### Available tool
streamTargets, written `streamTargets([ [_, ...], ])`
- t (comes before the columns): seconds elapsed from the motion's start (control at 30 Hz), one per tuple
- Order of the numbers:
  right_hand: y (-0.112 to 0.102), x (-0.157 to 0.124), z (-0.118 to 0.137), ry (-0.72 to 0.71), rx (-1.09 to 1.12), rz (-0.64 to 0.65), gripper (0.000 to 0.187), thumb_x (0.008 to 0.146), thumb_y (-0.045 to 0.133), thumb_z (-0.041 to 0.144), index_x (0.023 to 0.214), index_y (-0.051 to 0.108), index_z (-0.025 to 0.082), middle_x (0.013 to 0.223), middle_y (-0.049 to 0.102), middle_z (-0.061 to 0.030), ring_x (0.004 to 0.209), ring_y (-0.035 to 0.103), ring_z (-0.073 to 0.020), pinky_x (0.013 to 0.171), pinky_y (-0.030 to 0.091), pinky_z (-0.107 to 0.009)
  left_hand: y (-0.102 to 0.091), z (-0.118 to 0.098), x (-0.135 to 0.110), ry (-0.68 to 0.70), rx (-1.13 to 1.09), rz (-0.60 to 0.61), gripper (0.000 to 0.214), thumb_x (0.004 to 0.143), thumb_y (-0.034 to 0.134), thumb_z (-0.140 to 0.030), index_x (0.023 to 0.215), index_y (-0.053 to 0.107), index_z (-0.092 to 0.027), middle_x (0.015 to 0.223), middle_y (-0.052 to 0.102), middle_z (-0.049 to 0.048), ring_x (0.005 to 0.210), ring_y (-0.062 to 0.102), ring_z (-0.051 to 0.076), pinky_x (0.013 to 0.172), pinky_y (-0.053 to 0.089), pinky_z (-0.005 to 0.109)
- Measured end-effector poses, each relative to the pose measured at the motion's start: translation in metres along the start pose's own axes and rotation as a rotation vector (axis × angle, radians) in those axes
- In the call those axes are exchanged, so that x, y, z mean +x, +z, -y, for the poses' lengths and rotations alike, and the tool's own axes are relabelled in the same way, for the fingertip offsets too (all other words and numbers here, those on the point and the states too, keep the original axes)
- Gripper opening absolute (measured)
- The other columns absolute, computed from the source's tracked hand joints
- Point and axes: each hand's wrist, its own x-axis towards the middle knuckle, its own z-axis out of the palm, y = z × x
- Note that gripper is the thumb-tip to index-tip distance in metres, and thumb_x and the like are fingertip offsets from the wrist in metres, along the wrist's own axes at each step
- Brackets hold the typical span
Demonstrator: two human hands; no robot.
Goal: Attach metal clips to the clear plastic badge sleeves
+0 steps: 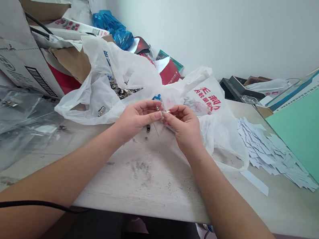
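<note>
Left hand point(134, 117): fingers pinch a shiny bit point(157, 108)
Right hand point(187, 129): fingers pinch there too
Bench point(146, 199) front edge: bad squeeze could flick bit over

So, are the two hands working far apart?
No, the left hand and right hand are close together, holding small shiny pieces at their fingertips.

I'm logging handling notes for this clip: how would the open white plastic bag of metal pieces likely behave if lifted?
The bag would probably flop, since its thin film already lies crumpled. The heaped metal pieces may make it bottom-heavy and could spill through its wide mouth.
</note>
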Motion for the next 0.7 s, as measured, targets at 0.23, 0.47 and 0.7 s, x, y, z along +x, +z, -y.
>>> streamTargets([
  [0.23, -0.0010, 0.0034, -0.0021, -0.068, -0.101, 0.080, 0.055, 0.073, 0.105, 0.057, 0.095, 0.065, 0.028, 0.097, 0.069, 0.0005, 0.091, 0.067, -0.0195, 0.086, 0.059, -0.039, 0.0007, -0.0036, -0.0048, 0.049, 0.251, -0.069, 0.042, 0.091, 0.101, -0.056, 0.119, 0.096, -0.026, 0.136, 0.089, 0.0105, 0.139, 0.079, 0.035, 0.130, 0.058, 0.054],
  [0.47, -0.0003, 0.0028, -0.0011, -0.111, -0.101, 0.101, 0.052, 0.074, 0.106, 0.051, 0.093, 0.064, 0.027, 0.094, 0.066, 0.0016, 0.089, 0.065, -0.0175, 0.081, 0.055, -0.035, -0.0002, -0.0040, -0.0057, 0.107, 0.449, 0.014, 0.045, 0.100, 0.091, -0.064, 0.127, 0.096, -0.029, 0.141, 0.088, 0.0096, 0.139, 0.078, 0.038, 0.130, 0.058, 0.056],
  [0.7, -0.0012, 0.0033, 0.0001, -0.048, -0.044, 0.091, 0.060, 0.070, 0.108, 0.057, 0.094, 0.061, 0.027, 0.092, 0.066, 0.0027, 0.090, 0.066, -0.0184, 0.089, 0.061, -0.039, -0.0036, -0.0032, -0.0049, 0.106, 0.446, 0.062, 0.050, 0.102, 0.087, -0.066, 0.135, 0.094, -0.029, 0.150, 0.084, 0.0106, 0.147, 0.075, 0.039, 0.132, 0.057, 0.055],
])
